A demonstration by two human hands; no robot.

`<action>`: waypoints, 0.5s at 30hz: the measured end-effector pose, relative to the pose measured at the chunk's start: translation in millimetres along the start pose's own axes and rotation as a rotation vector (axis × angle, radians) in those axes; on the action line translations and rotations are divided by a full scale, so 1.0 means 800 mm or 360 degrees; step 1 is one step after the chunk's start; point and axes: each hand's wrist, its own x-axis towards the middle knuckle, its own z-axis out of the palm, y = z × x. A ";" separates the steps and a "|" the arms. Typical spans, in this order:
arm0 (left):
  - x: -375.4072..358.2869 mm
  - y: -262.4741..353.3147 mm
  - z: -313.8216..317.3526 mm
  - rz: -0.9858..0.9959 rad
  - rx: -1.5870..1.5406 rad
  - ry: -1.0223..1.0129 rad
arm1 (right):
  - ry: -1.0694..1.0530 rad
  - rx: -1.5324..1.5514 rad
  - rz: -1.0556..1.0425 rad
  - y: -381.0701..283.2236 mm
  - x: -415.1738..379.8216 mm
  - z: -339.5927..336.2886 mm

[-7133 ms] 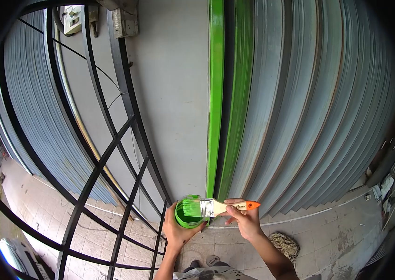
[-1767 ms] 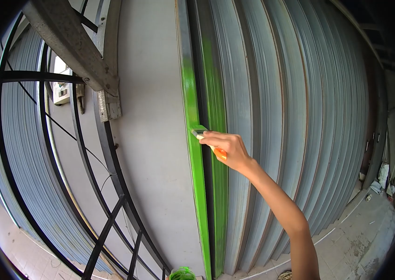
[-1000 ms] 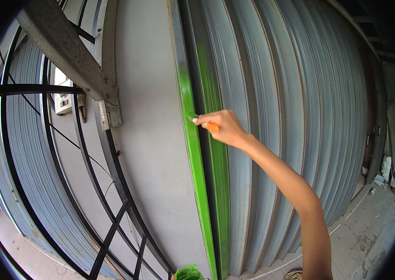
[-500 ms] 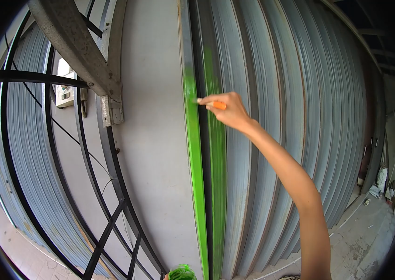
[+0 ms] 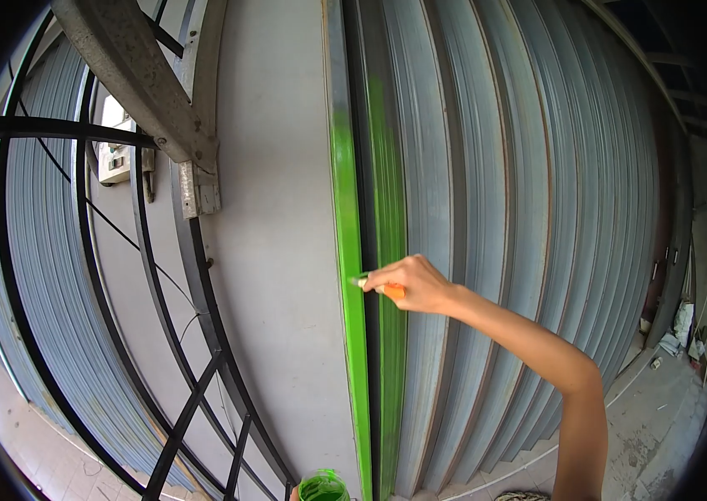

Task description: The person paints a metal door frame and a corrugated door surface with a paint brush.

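My right hand (image 5: pixel 414 285) is closed round a paintbrush (image 5: pixel 390 290) with an orange handle. The brush tip rests against a narrow vertical metal strip (image 5: pixel 352 334), bright green along most of its length and bare grey at the top. Just right of it, past a dark gap, a shutter edge (image 5: pixel 391 351) carries streaky green paint. At the bottom edge of the view is a jar of green paint (image 5: pixel 324 488). A sliver of my left hand (image 5: pixel 294 494) shows at the jar's left side; its fingers are mostly hidden.
Grey corrugated folding shutters (image 5: pixel 487 209) fill the right side. A pale wall panel (image 5: pixel 278 250) stands left of the green strip. Further left are a black metal grille (image 5: pixel 203 376), a rusty beam (image 5: pixel 132 75) and a white box (image 5: pixel 114 163). Debris lies on the floor at right.
My right hand and the brush have moved down along the green strip, from its upper part to about mid-height. The jar has shifted only slightly in view.
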 end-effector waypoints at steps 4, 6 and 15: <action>0.001 0.011 0.003 -0.0038 -0.0017 -0.0031 | 0.0600 -0.0166 -0.0097 0.020 0.087 -0.088; 0.000 0.016 0.004 -0.0052 -0.0082 -0.0030 | 0.0824 -0.0196 -0.0192 0.030 0.113 -0.109; -0.007 0.021 -0.003 -0.0050 -0.0105 -0.0011 | -0.0132 0.0032 -0.0119 -0.008 -0.089 0.093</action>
